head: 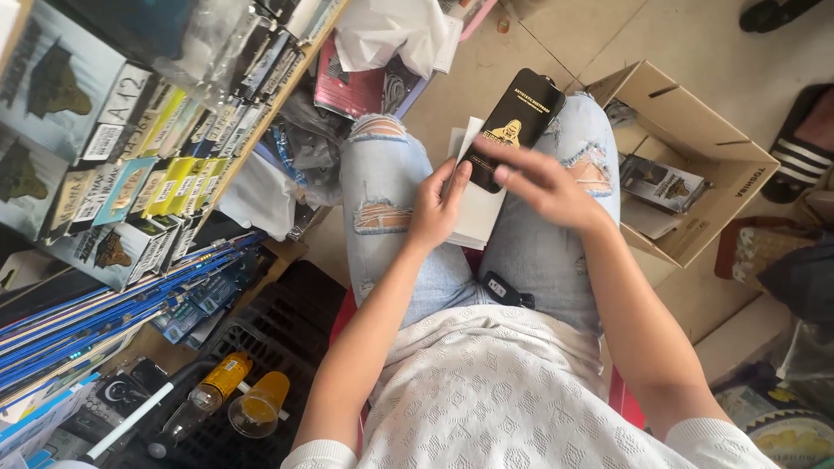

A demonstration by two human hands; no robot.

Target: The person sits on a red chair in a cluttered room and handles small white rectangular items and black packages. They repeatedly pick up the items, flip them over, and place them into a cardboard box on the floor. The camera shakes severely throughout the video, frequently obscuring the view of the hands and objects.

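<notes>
While the person sits, black packet (521, 108) with gold print lies over white sheets (479, 208) on the lap, left hand (437, 207) fingers pinching its lower end, right hand (540, 182) fingers spread flat across it, open cardboard box (695, 130) beside.

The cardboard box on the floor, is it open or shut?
Open: the cardboard box has its flaps up, and flat packets show inside.

Both hands (439, 208) (543, 182) together, perhaps pinching.
</notes>
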